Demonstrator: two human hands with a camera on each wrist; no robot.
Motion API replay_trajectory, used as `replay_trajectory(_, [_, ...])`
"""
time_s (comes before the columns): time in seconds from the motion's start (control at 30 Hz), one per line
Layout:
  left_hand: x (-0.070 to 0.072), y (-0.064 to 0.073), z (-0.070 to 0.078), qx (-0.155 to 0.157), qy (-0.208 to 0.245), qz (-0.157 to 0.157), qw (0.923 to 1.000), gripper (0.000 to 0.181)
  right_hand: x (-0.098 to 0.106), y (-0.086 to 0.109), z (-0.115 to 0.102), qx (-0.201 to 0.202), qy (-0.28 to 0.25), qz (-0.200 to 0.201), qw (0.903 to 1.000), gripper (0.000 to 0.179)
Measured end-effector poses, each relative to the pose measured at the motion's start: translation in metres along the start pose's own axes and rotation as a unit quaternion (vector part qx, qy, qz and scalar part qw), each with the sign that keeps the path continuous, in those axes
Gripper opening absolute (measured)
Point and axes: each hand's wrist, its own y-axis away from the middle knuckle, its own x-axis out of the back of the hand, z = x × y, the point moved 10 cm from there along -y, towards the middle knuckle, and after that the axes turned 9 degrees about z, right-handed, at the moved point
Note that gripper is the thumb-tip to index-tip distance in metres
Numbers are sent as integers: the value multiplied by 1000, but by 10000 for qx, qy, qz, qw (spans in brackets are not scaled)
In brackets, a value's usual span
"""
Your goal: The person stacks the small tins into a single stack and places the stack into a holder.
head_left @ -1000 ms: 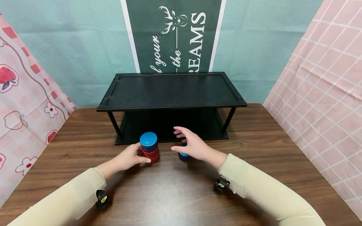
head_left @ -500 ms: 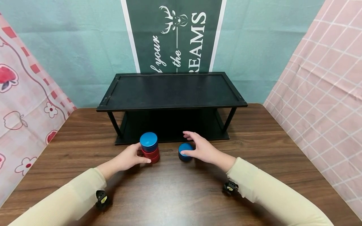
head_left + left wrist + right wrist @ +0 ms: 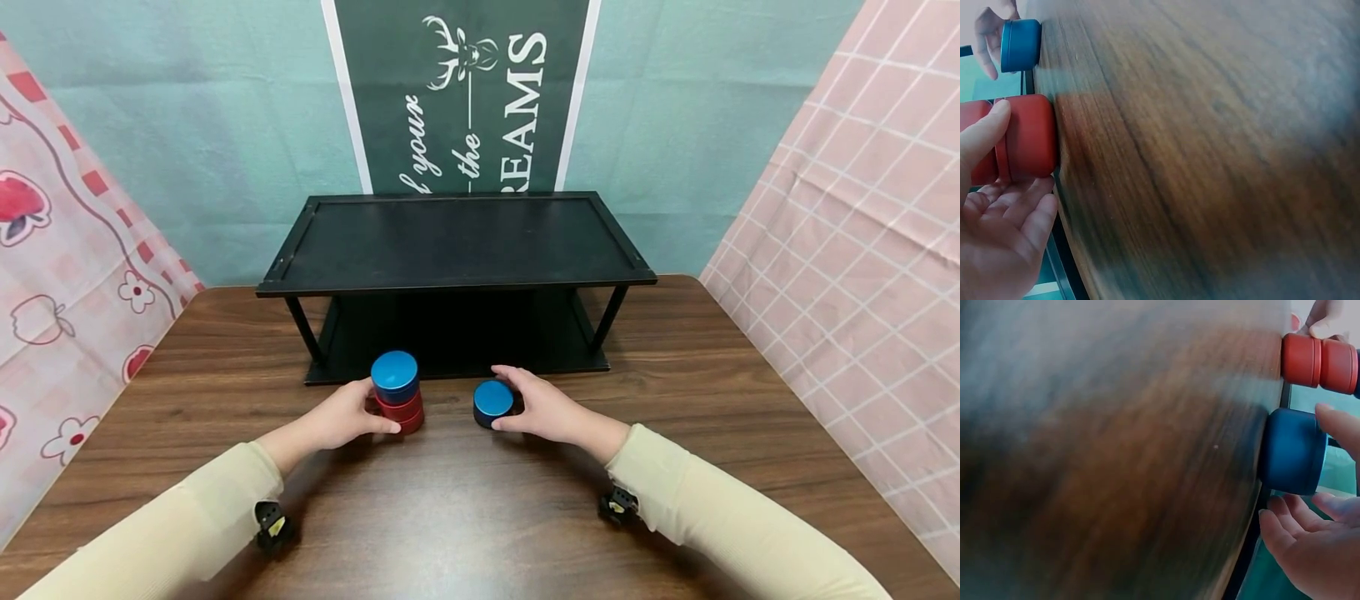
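Note:
My left hand (image 3: 341,417) grips a stack on the table, its thumb across the seam between two red round tins (image 3: 1032,134) and its fingers on the far side. On top of them sits a blue round tin (image 3: 394,373) with a shiny flat lid. Right of the stack, a single low blue tin (image 3: 492,400) stands upright on the table. My right hand (image 3: 543,408) curls round that tin, thumb at the near side and fingers at the far side. In the right wrist view the thumb and a fingertip meet the edges of the low blue tin (image 3: 1294,452).
Behind the tins stands a black two-level rack (image 3: 457,242) with slim legs; its lower board (image 3: 450,358) lies just beyond both hands. The brown wooden table (image 3: 442,517) reaches toward me. Patterned cloths hang at both sides and a teal cloth at the back.
My right hand has come away to the right from over the low blue tin, lowered, and closed in round its sides. The left hand and the stack have stayed in place.

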Motion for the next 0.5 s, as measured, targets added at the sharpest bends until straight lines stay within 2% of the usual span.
replay_trajectory(0.5, [0, 2, 1, -61, 61, -3, 10000, 57, -1, -1, 2, 12, 316, 71, 9995, 60])
